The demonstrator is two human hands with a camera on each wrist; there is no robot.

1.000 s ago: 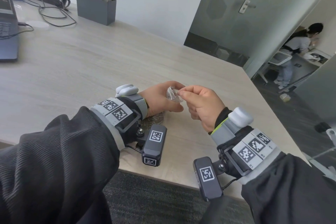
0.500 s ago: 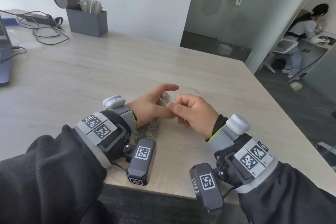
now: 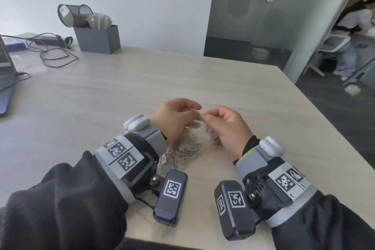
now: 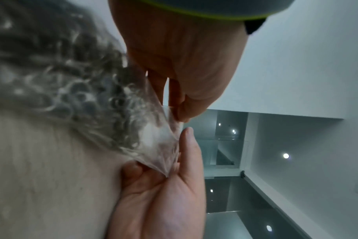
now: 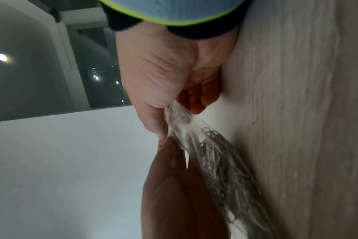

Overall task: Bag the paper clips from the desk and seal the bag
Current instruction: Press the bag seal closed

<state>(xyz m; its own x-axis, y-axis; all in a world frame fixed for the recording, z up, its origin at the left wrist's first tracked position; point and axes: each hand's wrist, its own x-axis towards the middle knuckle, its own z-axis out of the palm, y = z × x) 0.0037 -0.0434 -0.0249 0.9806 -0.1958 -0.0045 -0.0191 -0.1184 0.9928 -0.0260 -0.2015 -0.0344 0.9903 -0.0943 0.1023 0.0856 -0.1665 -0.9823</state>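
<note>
A clear plastic bag (image 3: pixel 182 150) full of silver paper clips (image 3: pixel 178 156) lies on the desk (image 3: pixel 121 97), just in front of my left wrist. Its top end is lifted between my two hands. My left hand (image 3: pixel 195 115) pinches the top edge with thumb and fingers. My right hand (image 3: pixel 206 122), curled, pinches the same edge right beside it. In the left wrist view the left hand (image 4: pixel 178 116) nips the bag (image 4: pixel 153 142) from above, and blurred clips (image 4: pixel 61 80) fill the left. In the right wrist view the right hand (image 5: pixel 168 122) grips the bunched bag (image 5: pixel 194 137) above the clips (image 5: pixel 225 169).
A laptop (image 3: pixel 6 79) and loose cables (image 3: pixel 50 55) sit at the far left. A grey box (image 3: pixel 97 38) with a tipped mesh cup (image 3: pixel 71 14) stands at the back. The desk's corner and right edge are close. A person (image 3: pixel 353 26) stands beyond the doorway.
Both hands have sunk nearer the desk and drawn slightly apart along the bag's top edge. The left forefinger, stretched out half a second ago, now curls. More of the clips shows.
</note>
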